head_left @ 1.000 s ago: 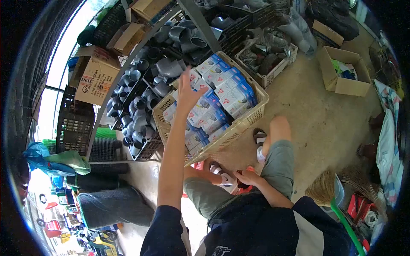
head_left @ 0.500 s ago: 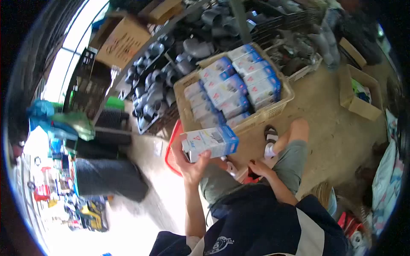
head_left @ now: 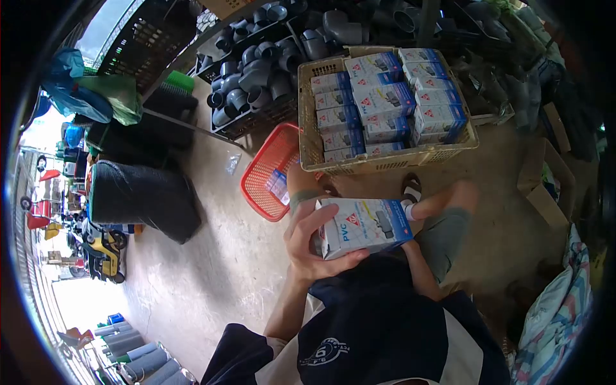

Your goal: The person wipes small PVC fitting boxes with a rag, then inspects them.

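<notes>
My left hand [head_left: 308,242] is wrapped round a white and blue PVC box [head_left: 366,224], held tilted in front of my chest with the fingers on its left end. My right hand is hidden behind this box; only the forearm [head_left: 421,273] shows below it. Beyond my knees stands a beige plastic crate [head_left: 391,162] filled with several rows of similar white and blue boxes [head_left: 385,99]. A red basket [head_left: 250,186] on the floor, left of the crate, has a small blue and clear packet [head_left: 278,187] in it.
Dark crates of grey pipe fittings [head_left: 256,77] stand at the back. Rolls of black mesh [head_left: 138,199] are on the left. An open cardboard box [head_left: 545,183] and a patterned sack [head_left: 555,314] lie to the right. A metal rail [head_left: 192,128] runs behind the floor area.
My left hand and the box have moved right and closer to my chest. The view has turned, showing more of the red basket. My right hand has gone out of sight behind the box.
</notes>
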`<state>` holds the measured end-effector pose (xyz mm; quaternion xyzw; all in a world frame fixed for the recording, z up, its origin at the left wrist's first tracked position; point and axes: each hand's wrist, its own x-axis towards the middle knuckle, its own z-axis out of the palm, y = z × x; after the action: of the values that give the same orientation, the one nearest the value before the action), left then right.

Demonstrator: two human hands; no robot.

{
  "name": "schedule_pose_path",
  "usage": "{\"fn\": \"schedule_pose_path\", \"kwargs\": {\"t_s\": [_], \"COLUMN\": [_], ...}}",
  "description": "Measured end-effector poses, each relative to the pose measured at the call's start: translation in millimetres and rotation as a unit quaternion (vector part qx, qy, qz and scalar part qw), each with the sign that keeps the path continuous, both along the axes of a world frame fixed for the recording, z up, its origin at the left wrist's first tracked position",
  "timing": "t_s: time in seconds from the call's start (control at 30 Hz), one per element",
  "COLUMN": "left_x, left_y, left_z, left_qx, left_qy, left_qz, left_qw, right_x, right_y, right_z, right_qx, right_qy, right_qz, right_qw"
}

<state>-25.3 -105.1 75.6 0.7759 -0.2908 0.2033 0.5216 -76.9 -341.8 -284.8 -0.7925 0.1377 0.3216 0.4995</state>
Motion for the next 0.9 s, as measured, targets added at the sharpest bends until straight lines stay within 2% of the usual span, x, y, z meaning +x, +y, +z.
{"fn": "schedule_pose_path", "kwargs": {"t_s": [0.07, 0.23, 0.33, 0.43, 0.47, 0.5, 0.57, 0.6, 0.63, 0.7, 0.8, 0.9], "left_x": [-4.1, -5.7, -7.9, -6.7, -6.4, -9.0, -16.3, -16.5, -15.5, -11.2, -2.5, -1.6], "left_y": [-3.0, -2.8, -2.6, -1.5, -2.1, -4.8, -14.6, -20.6, -26.6, -25.0, -13.8, -18.1], "left_z": [2.2, -2.3, -2.7, 0.0, 0.3, -2.3, -9.8, -10.8, -10.8, -13.9, -28.7, -34.3], "left_qx": [-0.02, 0.068, 0.074, 0.088, 0.095, 0.009, -0.164, -0.235, -0.306, -0.433, -0.547, -0.596], "left_qy": [0.016, 0.006, 0.042, 0.067, 0.073, 0.138, 0.263, 0.29, 0.315, 0.364, 0.404, 0.405], "left_qz": [0.002, 0.008, 0.011, 0.008, 0.006, 0.007, 0.012, -0.016, -0.041, -0.148, -0.282, -0.267], "left_qw": [1.0, 0.998, 0.996, 0.994, 0.993, 0.99, 0.951, 0.928, 0.898, 0.812, 0.677, 0.641], "right_x": [-1.3, -5.2, -6.8, -9.6, -11.2, -12.9, -9.9, -6.6, -4.1, -3.8, -2.9, -7.6], "right_y": [-0.5, 4.4, 5.0, -5.3, -4.1, -1.1, 4.0, 4.2, 3.4, 2.5, 1.3, -0.1], "right_z": [4.5, 26.8, 8.8, -8.4, -13.7, -19.0, -5.0, 24.9, 41.3, 32.4, 21.2, 7.1], "right_qx": [0.004, 0.007, 0.022, 0.019, 0.016, 0.013, 0.01, 0.012, 0.015, -0.007, 0.005, 0.016], "right_qy": [0.006, 0.015, -0.008, 0.002, -0.001, -0.005, 0.005, 0.018, 0.032, 0.019, 0.006, 0.018], "right_qz": [0.0, -0.032, -0.024, 0.056, 0.042, 0.027, 0.0, -0.011, -0.021, -0.012, -0.006, -0.01], "right_qw": [1.0, 0.999, 0.999, 0.998, 0.999, 1.0, 1.0, 1.0, 0.999, 1.0, 1.0, 1.0]}}
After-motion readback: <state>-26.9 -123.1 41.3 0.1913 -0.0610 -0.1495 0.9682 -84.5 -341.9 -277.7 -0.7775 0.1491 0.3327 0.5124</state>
